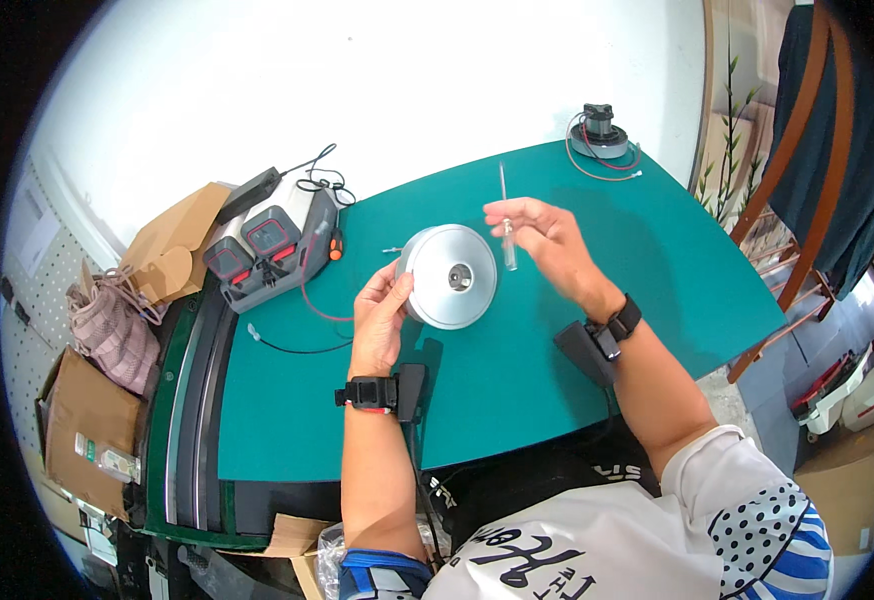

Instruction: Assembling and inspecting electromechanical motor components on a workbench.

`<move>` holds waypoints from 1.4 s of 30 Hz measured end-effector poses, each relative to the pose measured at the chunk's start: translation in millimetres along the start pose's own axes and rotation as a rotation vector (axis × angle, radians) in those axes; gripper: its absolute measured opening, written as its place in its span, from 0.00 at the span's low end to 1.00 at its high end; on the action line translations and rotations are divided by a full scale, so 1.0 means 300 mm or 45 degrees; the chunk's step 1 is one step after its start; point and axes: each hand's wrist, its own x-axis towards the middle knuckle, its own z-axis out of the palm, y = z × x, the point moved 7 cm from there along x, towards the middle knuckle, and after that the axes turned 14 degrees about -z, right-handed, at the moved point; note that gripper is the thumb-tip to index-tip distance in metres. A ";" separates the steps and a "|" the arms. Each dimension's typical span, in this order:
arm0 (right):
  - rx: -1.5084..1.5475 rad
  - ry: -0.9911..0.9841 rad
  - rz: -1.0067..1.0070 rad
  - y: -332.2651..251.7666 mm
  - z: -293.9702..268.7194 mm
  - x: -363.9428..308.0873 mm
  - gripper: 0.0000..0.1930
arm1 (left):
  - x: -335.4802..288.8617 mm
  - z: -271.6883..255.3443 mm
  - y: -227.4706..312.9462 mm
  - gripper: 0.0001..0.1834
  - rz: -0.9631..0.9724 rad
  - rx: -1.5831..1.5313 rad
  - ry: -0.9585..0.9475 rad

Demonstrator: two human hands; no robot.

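Note:
A round silver motor housing [437, 262] with a central hole is held up over the green table, its flat disc face toward me. My left hand [381, 308] grips its left rim, thumb at the front edge. Red and black wires [307, 350] trail leftward over the tabletop, apparently from this motor. To the right of the disc, my right hand [549, 240] has its fingers closed around a screwdriver [510, 252] with a clear handle. The thin shaft points up and away, apart from the motor.
On the green table [537, 390], a grey device with two battery-like packs [282, 245] stands at the left, by an orange-handled tool [336, 246]. A second motor [601, 138] with wires sits at the far right. Cardboard boxes [87, 430] flank the left side; a wooden chair [807, 190] is right.

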 end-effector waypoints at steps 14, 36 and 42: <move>-0.167 -0.050 -0.199 -0.026 0.090 -0.036 0.10 | 0.007 -0.006 -0.004 0.24 -0.027 0.018 -0.039; -0.677 -0.396 -0.437 -0.049 0.166 -0.083 0.06 | 0.000 0.006 0.002 0.25 -0.012 0.037 -0.021; -0.709 -0.236 -0.577 -0.087 0.165 -0.087 0.08 | 0.003 -0.004 -0.002 0.24 -0.009 0.029 -0.013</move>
